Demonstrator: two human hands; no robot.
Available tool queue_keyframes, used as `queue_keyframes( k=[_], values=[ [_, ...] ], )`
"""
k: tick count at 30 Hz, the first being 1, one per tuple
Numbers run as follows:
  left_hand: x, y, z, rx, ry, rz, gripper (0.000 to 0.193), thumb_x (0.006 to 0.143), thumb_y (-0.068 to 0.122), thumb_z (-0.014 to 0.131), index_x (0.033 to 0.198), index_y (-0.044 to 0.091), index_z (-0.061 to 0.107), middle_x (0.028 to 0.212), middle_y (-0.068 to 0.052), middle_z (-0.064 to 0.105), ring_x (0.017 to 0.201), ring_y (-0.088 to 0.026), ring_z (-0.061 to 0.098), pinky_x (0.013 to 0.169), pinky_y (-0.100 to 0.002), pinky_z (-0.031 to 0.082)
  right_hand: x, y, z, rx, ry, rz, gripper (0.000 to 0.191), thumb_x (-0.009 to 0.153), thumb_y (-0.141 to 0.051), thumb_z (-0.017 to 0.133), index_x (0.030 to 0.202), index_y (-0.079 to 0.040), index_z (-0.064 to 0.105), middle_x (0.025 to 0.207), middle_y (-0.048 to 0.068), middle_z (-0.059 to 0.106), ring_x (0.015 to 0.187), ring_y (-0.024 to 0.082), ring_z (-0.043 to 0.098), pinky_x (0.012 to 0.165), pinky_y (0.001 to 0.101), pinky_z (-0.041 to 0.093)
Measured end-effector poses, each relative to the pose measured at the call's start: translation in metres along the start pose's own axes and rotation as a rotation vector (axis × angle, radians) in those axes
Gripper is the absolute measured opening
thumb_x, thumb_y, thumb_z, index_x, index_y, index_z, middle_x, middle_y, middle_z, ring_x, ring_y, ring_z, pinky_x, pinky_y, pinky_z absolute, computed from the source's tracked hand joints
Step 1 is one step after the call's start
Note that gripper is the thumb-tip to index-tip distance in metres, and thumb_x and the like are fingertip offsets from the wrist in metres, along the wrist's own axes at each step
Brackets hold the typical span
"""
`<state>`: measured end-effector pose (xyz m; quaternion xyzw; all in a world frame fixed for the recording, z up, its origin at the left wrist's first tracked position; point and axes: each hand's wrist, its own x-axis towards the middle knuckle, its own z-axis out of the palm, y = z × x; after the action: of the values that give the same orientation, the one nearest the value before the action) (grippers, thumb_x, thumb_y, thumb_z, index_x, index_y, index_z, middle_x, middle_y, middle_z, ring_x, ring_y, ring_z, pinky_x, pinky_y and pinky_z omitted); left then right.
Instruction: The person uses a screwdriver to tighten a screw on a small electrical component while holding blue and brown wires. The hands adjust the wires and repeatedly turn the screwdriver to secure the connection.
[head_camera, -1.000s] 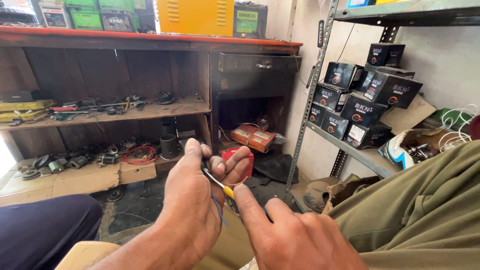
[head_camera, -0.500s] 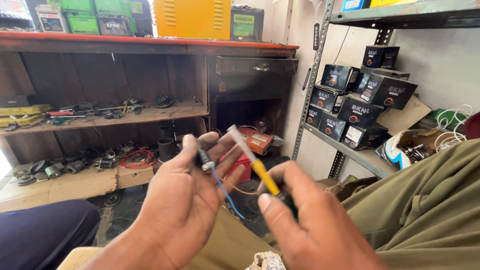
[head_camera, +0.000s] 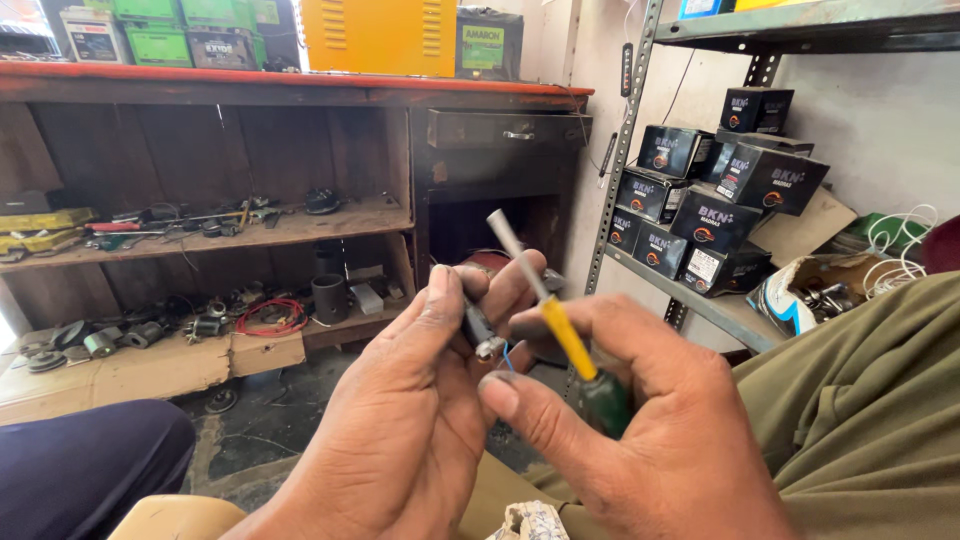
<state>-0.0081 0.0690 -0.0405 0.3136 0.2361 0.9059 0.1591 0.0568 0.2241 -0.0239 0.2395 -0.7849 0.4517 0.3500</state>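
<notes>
Closest to the camera, two bare hands meet at chest height. The right hand (head_camera: 650, 430) is clamped around a screwdriver (head_camera: 565, 330) with a green grip, a yellow collar and a grey shaft that slants up to the left. The left hand (head_camera: 410, 420) pinches a small metal-ended part (head_camera: 480, 330) with a thin blue wire (head_camera: 507, 356), just beside the screwdriver. Behind them stands a wooden worktop (head_camera: 290, 85) with cluttered shelves under it. Farther right, a metal rack (head_camera: 700, 305) carries stacked black boxes (head_camera: 715, 215).
</notes>
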Motion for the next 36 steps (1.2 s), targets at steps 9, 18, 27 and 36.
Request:
queue_keyframes(
  k=[9,18,27,36],
  values=[
    [0.003,-0.006,0.01,0.05,0.052,-0.09,0.034,0.108,0.033,0.053,0.123,0.005,0.064,0.129,-0.012,0.069,0.112,-0.019,0.065,0.096,-0.04,0.054,0.001,0.01,-0.006,0.077,0.013,0.219,0.028,0.088,-0.017,0.083,0.112,-0.002,0.085,0.084,0.003,0.082,0.077,0.004,0.062,0.065,0.0218,0.056],
    [0.01,-0.008,0.014,0.053,0.081,-0.134,0.032,0.103,0.037,0.055,0.116,0.009,0.065,0.108,-0.005,0.071,0.098,-0.017,0.066,0.086,-0.037,0.053,0.003,0.017,-0.016,0.007,-0.043,0.274,0.025,0.09,-0.016,0.079,0.109,0.0,0.085,0.086,0.004,0.077,0.082,0.006,0.061,0.073,0.028,0.06],
    [0.024,0.032,-0.001,0.028,0.355,-0.109,0.033,0.102,0.042,0.053,0.11,0.011,0.061,0.079,0.001,0.056,0.069,-0.012,0.054,0.067,-0.03,0.051,0.005,0.016,-0.014,0.303,-0.243,0.207,0.042,0.095,-0.015,0.068,0.134,0.001,0.067,0.113,0.011,0.08,0.103,0.012,0.067,0.091,0.0307,0.057],
    [0.034,0.039,-0.012,0.079,0.309,-0.09,0.04,0.102,0.043,0.049,0.117,0.008,0.062,0.077,0.001,0.051,0.059,-0.008,0.04,0.052,-0.024,0.035,0.01,0.012,-0.018,-0.271,-0.18,0.135,0.038,0.095,-0.028,0.072,0.129,-0.013,0.07,0.093,0.007,0.078,0.093,0.017,0.075,0.082,0.0325,0.058]
  ],
)
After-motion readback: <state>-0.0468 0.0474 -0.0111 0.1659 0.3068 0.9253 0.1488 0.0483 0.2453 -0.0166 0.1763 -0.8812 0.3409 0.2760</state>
